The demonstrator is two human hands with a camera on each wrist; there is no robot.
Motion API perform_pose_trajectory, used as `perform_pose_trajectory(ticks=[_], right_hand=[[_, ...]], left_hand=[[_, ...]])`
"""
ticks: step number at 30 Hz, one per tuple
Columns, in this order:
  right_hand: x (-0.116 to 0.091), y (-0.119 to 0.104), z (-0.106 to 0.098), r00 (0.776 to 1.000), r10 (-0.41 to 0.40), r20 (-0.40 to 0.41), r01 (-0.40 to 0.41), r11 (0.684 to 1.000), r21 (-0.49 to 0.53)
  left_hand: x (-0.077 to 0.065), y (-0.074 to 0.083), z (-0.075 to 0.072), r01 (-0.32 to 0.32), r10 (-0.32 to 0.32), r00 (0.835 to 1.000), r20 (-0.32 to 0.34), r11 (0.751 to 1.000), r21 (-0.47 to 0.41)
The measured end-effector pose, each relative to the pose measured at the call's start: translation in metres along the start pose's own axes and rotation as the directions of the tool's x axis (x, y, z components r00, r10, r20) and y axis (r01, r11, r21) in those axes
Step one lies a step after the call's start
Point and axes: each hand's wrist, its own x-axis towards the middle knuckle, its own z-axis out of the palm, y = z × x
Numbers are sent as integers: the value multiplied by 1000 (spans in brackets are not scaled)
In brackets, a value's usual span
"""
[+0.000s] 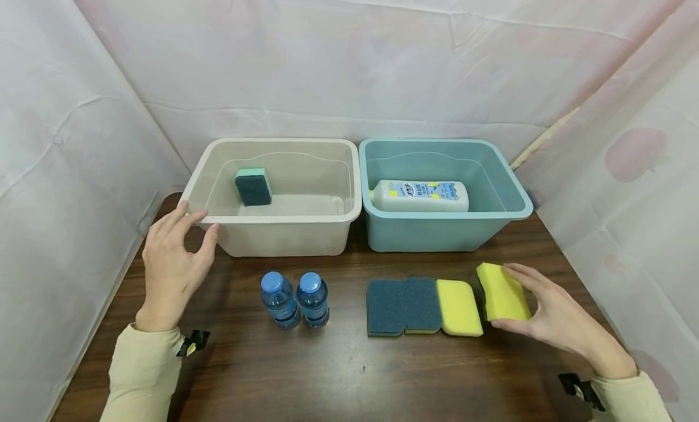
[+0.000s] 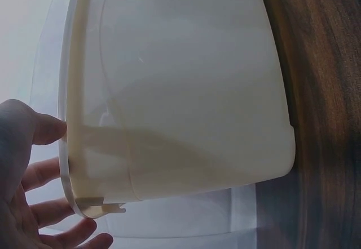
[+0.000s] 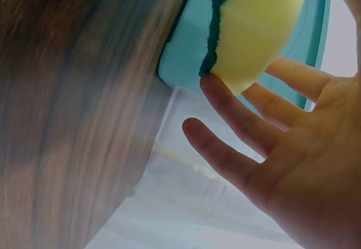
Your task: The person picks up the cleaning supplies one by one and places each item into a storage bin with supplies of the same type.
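Observation:
My right hand pinches a yellow sponge with a dark scouring side, tilted at the right end of a row. In the right wrist view the sponge sits between thumb and fingers, and two of the fingers are spread. Beside it lie another yellow sponge and two sponges with dark green sides up. At the front left corner of a beige bin, my left hand touches the rim with loosely spread fingers. A green sponge stands inside that bin.
A blue-green bin adjoins the beige one on the right, with a white bottle lying in it. Two blue-capped water bottles stand on the wooden table in front. Pale cloth walls enclose the table's back and sides.

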Motion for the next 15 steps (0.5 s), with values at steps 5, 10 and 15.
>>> perform_pose_trajectory(ticks=[5, 10, 15], right_hand=[[1, -1, -4, 1000, -7, -17, 6, 1000, -5], [1, -3, -8, 999, -10, -32, 10, 1000, -5], [1, -6, -10, 997, -47, -58, 48, 999, 18]], left_hand=[[0, 1, -1, 4, -4, 1000, 0, 1000, -3], [1, 1, -1, 7, -7, 1000, 1, 1000, -7], [1, 0, -1, 17, -17, 1000, 9, 1000, -10]])
